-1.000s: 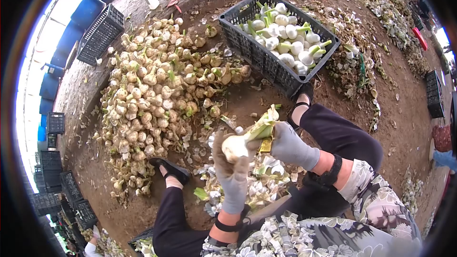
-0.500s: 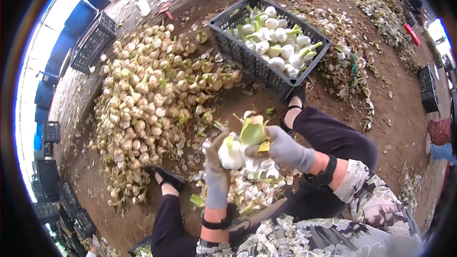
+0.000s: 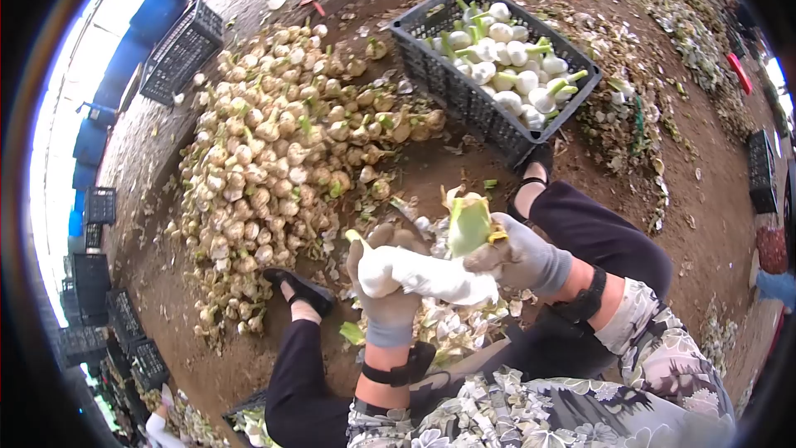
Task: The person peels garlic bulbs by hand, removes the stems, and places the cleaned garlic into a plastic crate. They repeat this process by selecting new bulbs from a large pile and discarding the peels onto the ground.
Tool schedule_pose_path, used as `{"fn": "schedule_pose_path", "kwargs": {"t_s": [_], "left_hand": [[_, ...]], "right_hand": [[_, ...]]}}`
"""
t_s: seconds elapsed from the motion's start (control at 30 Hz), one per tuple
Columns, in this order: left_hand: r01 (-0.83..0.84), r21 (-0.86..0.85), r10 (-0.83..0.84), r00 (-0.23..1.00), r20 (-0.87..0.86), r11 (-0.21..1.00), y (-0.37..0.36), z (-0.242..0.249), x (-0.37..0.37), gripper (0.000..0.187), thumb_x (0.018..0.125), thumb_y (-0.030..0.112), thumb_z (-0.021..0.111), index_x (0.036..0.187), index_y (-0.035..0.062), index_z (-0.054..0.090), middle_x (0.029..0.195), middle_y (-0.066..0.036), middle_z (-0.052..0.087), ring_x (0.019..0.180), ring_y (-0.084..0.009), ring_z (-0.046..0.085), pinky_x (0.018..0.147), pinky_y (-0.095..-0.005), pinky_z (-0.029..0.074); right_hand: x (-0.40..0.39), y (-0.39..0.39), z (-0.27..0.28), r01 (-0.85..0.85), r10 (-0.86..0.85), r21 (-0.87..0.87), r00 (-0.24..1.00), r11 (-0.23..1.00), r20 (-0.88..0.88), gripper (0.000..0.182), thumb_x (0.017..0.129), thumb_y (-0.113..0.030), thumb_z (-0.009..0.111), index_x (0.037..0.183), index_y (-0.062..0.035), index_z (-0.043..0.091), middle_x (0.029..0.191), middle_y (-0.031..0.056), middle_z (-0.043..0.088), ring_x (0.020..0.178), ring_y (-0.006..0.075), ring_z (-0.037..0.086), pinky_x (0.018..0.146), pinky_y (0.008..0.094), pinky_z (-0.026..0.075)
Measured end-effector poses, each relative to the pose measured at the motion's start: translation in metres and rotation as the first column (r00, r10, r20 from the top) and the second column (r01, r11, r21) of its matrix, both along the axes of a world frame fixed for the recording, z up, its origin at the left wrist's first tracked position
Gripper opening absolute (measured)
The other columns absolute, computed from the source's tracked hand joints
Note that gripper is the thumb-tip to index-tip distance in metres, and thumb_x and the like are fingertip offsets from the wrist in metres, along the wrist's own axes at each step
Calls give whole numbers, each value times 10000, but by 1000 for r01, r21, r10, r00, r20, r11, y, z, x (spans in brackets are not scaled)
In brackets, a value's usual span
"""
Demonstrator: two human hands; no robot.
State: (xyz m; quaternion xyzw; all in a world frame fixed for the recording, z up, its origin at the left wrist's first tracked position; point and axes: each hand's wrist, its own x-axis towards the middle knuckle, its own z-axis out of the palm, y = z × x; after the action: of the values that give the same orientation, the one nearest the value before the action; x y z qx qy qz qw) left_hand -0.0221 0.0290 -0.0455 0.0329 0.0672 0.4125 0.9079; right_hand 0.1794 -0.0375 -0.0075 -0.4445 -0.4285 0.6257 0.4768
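Note:
My left hand [image 3: 391,309], in a grey glove with soiled fingers, is closed around a white garlic bulb [image 3: 377,272], its short stem pointing up and left. A wide strip of white garlic skin [image 3: 444,275] stretches from the bulb towards my right hand [image 3: 529,255]. That gloved hand is closed on a pale green piece of garlic leaf sheath [image 3: 470,226] with a yellowed edge, its fingertips also at the skin. Below both hands lies a heap of loose white peelings [image 3: 448,323] between my legs.
A big pile of unpeeled garlic [image 3: 274,149] covers the ground ahead on the left. Ahead on the right, a dark plastic crate [image 3: 456,95] holds peeled white bulbs. Skins litter the dirt floor beyond it. More crates [image 3: 181,51] and blue containers stand along the left edge.
My left hand has turned the bulb, so its stem now points left. A strip of white skin now spans between my hands. The view has shifted slightly.

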Motion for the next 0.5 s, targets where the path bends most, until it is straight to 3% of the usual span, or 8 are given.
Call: {"fn": "schedule_pose_path", "kwargs": {"t_s": [0.07, 0.17, 0.27, 0.33, 0.37, 0.43, 0.47, 0.5], "left_hand": [[-81, 88, 83, 996, -23, 993, 8, -7, -1, 405, 980, 373, 449, 1234, 84, 576, 1197, -60, 646, 1168, -284, 555, 1002, -425, 445], [-307, 113, 323, 930, -177, 945, 19, -23, -8, 383, 987, 335, 452, 1232, 67, 575, 1250, -72, 624, 1141, -259, 578, 1000, -420, 447], [-364, 19, 362, 915, -179, 931, 35, -23, -18, 399, 974, 311, 490, 1250, 30, 552, 1283, -112, 598, 1106, -274, 604, 1005, -422, 458], [-378, 1, 372, 909, -189, 926, 43, -31, -26, 410, 971, 323, 494, 1249, 27, 552, 1285, -124, 594, 1107, -281, 602, 997, -428, 468], [-339, -52, 323, 925, -201, 939, 49, -38, -32, 434, 968, 370, 484, 1234, 36, 559, 1267, -120, 603, 1102, -293, 605, 969, -443, 494], [-300, -176, 258, 939, -230, 937, 56, -45, -24, 477, 963, 429, 473, 1211, 32, 568, 1246, -123, 612, 1083, -299, 613, 916, -456, 541], [-294, -183, 215, 908, -359, 938, 65, -48, -16, 476, 963, 433, 471, 1193, 30, 574, 1220, -124, 621, 1070, -293, 615, 914, -451, 544], [-293, -188, 170, 858, -485, 937, 75, -50, -6, 475, 963, 438, 468, 1174, 27, 580, 1194, -125, 630, 1057, -288, 618, 911, -446, 547]], "right_hand": [[2, -5, 7, -8, 4, -93, 999, 996, -47, 183, 813, -63, 747, 966, 0, 668, 888, 33, 677, 789, 81, 597, 719, 261, 503], [3, -9, 5, -370, 373, -98, 928, 924, 9, 244, 785, -97, 780, 976, -2, 661, 876, 34, 687, 787, 87, 597, 730, 270, 504], [-11, -17, -15, -501, 508, 94, 859, 860, -63, 270, 792, -158, 776, 975, 0, 655, 849, 55, 684, 774, 103, 601, 714, 286, 500], [-15, -15, -2, -743, 778, -246, 623, 622, 86, 245, 766, -94, 703, 987, -23, 625, 874, 92, 655, 828, 202, 634, 731, 342, 489], [-18, -20, -7, -733, 768, -246, 633, 634, 92, 245, 766, -94, 703, 987, -23, 625, 874, 92, 655, 828, 202, 634, 731, 342, 489], [-22, -39, -34, -743, 614, -161, 387, 649, 688, 283, 814, -254, 634, 963, -14, 655, 827, 153, 667, 761, 308, 663, 675, 401, 499], [-19, -51, -52, -720, 523, -118, 370, 684, 768, 248, 769, -209, 601, 932, -33, 661, 842, 164, 670, 767, 351, 652, 673, 424, 502], [-21, -45, -50, -751, 514, -216, 186, 624, 837, 187, 745, -162, 595, 881, -47, 651, 811, 152, 663, 757, 304, 667, 637, 416, 506]]}}
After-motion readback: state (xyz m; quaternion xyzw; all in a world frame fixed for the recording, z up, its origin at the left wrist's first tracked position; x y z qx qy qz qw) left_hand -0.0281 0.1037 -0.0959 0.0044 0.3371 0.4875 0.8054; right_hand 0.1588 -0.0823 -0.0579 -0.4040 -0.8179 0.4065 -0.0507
